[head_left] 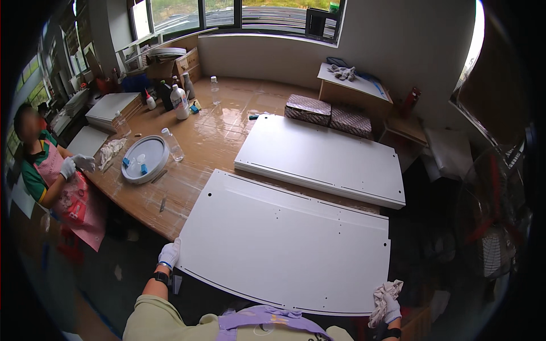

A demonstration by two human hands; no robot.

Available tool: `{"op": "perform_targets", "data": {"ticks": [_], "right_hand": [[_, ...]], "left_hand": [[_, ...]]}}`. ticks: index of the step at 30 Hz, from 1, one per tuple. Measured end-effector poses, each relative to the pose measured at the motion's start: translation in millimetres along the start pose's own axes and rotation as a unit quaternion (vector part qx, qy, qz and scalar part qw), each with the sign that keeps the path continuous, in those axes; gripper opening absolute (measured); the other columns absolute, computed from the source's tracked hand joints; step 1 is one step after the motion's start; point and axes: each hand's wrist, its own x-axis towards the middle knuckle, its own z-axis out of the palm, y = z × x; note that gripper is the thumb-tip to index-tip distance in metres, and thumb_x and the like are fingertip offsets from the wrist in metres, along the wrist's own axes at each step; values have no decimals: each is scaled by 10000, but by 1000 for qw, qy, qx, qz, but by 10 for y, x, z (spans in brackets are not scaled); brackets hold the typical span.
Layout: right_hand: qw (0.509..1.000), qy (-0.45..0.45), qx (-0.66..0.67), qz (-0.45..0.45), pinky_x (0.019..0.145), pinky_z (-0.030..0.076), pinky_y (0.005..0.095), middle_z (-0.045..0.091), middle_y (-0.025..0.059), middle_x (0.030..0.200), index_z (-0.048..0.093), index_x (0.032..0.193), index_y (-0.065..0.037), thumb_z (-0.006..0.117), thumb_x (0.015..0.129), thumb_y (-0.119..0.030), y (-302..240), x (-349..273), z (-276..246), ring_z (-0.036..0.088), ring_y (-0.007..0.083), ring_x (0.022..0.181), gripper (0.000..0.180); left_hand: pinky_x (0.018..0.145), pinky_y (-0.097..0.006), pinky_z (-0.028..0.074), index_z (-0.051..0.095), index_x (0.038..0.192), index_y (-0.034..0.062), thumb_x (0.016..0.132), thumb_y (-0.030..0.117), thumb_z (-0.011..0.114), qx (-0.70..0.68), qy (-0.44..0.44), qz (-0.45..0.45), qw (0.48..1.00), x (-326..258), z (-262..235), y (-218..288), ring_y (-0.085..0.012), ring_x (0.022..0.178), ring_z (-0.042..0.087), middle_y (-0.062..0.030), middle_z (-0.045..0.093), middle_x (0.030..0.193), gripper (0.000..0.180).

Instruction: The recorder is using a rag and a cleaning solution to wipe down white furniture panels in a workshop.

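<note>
A large white panel (290,256) with small drilled holes lies flat in front of me, its near edge close to my body. My left hand (169,253), in a white glove, grips the panel's left near corner, and its fingers underneath are hidden. At the right near corner, my gloved right hand (392,308) is closed on a crumpled pale rag (383,296) beside the panel's edge. Just beyond lies a stack of similar white panels (324,156).
A brown-covered table (193,196) carries a grey round lid (132,173) with blue pieces, plus several bottles (180,102). Patterned boxes (307,109) stand behind the stack. On the left is a co-worker (65,187) in a pink apron; a fan (492,244) stands right.
</note>
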Motion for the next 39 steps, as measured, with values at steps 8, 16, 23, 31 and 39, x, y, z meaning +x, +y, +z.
{"op": "perform_targets", "data": {"ticks": [8, 16, 23, 31, 39], "right_hand": [[992, 47, 43, -111, 632, 518, 285, 673, 39, 980, 620, 1158, -77, 591, 903, -260, -40, 442, -176, 636, 150, 765, 316], [975, 106, 92, -173, 580, 486, 243, 680, 32, 969, 631, 1127, -88, 577, 919, -283, -1074, 1479, 225, 621, 123, 722, 291], [943, 258, -143, -154, 678, 534, 303, 689, 94, 957, 658, 1045, 38, 663, 800, -475, -1785, 1999, 925, 663, 187, 812, 569], [966, 178, -68, -177, 716, 542, 337, 677, 135, 1000, 615, 1104, 87, 652, 775, -532, -1959, 2684, 1019, 670, 230, 855, 702], [926, 274, -243, -97, 775, 530, 352, 667, 166, 1071, 600, 1152, 81, 624, 750, -599, -2276, 2762, 1077, 662, 265, 934, 790]], "left_hand": [[810, -487, 469, 685, 919, 15, 952, 582, 244, -35, 86, -2, 996, -94, -157, 187, -439, 947, 604, -251, 650, 930, 719], [814, -481, 468, 681, 924, -1, 953, 571, 279, -99, 88, 87, 987, 679, -76, 1633, -446, 963, 596, -263, 641, 960, 700], [846, -471, 466, 682, 958, -25, 943, 573, 314, -92, 107, 28, 990, 1234, 177, 2354, -432, 973, 611, -242, 665, 969, 702], [871, -460, 465, 623, 1118, -7, 928, 543, 394, -67, 170, 174, 968, 2080, 687, 2296, -438, 1051, 574, -273, 617, 1094, 625], [863, -453, 473, 652, 1022, -14, 909, 534, 441, -88, 96, 62, 990, 1610, 443, 3074, -416, 1024, 597, -261, 639, 1059, 598]]}}
